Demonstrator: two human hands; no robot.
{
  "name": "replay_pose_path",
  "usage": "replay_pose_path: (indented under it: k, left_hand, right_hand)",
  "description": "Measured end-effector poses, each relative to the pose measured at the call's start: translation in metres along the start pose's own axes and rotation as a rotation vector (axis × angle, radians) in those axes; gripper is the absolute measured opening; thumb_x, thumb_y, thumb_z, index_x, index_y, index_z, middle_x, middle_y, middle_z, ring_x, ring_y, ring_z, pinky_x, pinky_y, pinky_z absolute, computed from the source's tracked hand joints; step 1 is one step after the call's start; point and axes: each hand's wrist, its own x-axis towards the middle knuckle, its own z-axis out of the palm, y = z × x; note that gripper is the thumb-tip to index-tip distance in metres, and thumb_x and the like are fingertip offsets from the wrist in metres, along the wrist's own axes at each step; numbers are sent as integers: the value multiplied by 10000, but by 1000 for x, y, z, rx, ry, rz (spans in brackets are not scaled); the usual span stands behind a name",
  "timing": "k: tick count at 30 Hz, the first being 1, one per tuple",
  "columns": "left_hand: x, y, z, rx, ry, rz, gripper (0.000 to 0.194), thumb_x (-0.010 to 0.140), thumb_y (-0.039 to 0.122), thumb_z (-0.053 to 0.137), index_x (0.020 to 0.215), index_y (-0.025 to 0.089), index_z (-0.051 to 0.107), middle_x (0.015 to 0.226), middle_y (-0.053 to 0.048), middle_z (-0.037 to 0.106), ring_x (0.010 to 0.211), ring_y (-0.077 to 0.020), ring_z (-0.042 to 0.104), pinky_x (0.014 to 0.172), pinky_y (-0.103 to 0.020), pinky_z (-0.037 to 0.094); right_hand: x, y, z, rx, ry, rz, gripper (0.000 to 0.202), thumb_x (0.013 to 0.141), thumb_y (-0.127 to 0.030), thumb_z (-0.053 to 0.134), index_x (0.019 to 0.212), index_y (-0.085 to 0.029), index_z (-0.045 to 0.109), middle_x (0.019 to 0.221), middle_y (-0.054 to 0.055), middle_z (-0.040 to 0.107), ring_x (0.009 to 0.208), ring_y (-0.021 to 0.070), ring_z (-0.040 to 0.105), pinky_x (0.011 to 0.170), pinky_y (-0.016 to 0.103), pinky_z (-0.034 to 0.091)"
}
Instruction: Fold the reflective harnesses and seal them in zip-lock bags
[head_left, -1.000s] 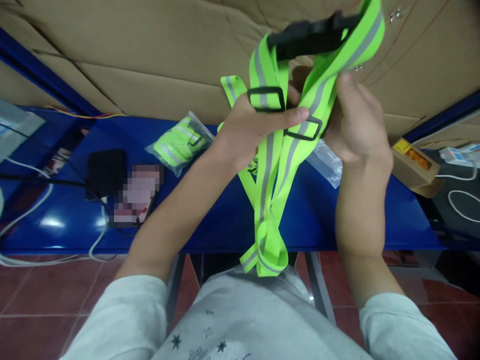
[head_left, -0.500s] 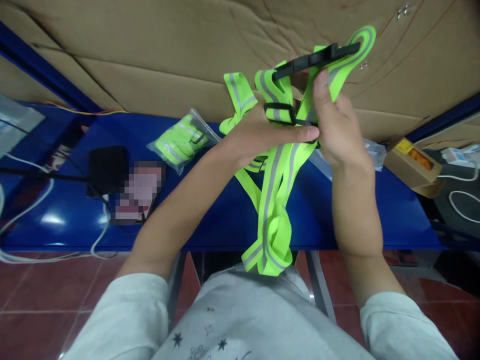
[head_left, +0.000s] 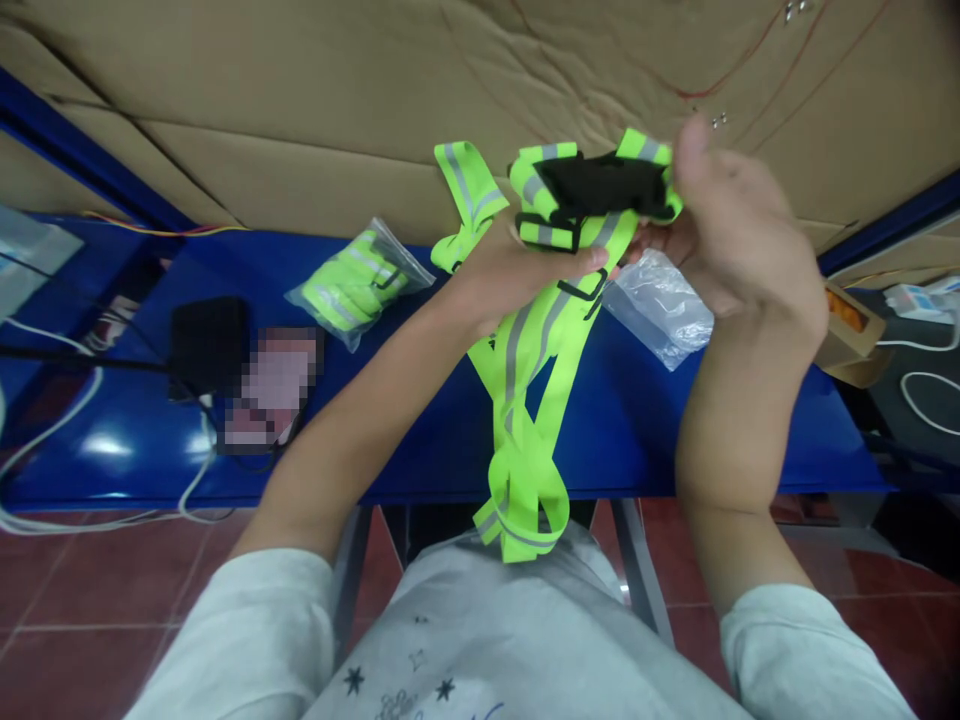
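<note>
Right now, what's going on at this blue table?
A person holds neon-green webbing straps with grey stripes above a blue table. The left hand grips them near a black plastic buckle; the right hand is beside it, its hold unclear. A clear plastic bag of similar straps lies to the left, a crumpled clear plastic bag to the right.

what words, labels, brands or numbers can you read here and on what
No text is legible.
Grey shirt: star prints; blue marking cut off, unreadable.
Phone-like item: pixelated, unreadable.
White item at right: blue marking, too small and blurred.
Reflective straps: no lettering I can make out.
</note>
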Motion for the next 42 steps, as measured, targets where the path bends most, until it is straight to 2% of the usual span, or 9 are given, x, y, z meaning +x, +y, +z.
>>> replay_pose_path:
  k: [5,9,13,17,22,28,33,39,42]
  left_hand:
    - [-4,-5,4,-22,-167,-46,251,806,169,855,1045,196,783,1037,-32,796,1039,-232,779,1033,-390,598]
    - [-6,-10,5,-149,-288,-140,208,884,343,814,1035,202,798,1084,-69,798,1067,-260,775,984,-387,623]
    - [-9,-12,8,-153,-285,-305,303,872,433,820,1122,263,784,1226,-60,799,1118,-296,777,932,-389,654]
    - [-10,-4,9,-166,-250,-289,232,953,399,743,1084,214,792,1183,-71,808,1136,-298,778,989,-415,647]
    - [-10,3,5,-259,-315,-273,205,1018,334,662,1050,174,786,1137,-77,816,1074,-255,794,1020,-399,631]
    - [-11,-6,0,-137,-385,-284,321,904,390,814,1161,211,746,1118,-107,823,1039,-304,798,972,-482,635]
    - [-5,4,-7,-234,-344,-282,223,937,365,761,1078,192,770,1006,-76,830,926,-253,801,888,-392,637]
    - [0,24,-7,-303,-394,-269,607,948,708,601,1074,143,784,1036,-133,795,945,-286,776,856,-383,638]
    - [-2,28,-1,-194,-298,-257,723,939,808,502,986,142,778,989,-155,778,1006,-359,775,908,-468,633]
  right_hand:
    - [10,20,2,54,-42,-123,418,696,-596,904,888,-238,803,747,9,751,476,130,526,429,315,452]
    - [10,21,11,141,62,-264,239,867,-442,830,941,-218,788,730,-17,714,476,124,541,390,296,421]
    - [7,16,12,38,265,-437,163,846,-355,870,906,-276,740,858,-38,719,756,139,631,670,267,560]
    - [3,10,12,-132,278,-593,223,852,-387,875,962,-280,713,1019,-16,774,1045,222,713,996,367,564]
    - [0,8,21,-229,347,-769,214,869,-372,857,1020,-285,732,1031,-17,758,1037,221,711,974,348,546]
    - [9,17,26,-160,466,-643,150,870,-306,831,988,-301,740,1038,-9,762,1066,242,719,989,345,552]
    - [15,25,18,-202,364,-704,246,822,-380,895,1015,-287,775,989,-4,782,980,208,722,955,344,558]
    - [7,19,6,-378,106,-795,202,961,-369,751,1152,-342,813,1194,12,795,1224,215,689,1135,410,496]
    - [0,14,2,-594,53,-753,285,1007,-261,648,1242,-334,793,1317,22,759,1297,227,665,1181,447,466]
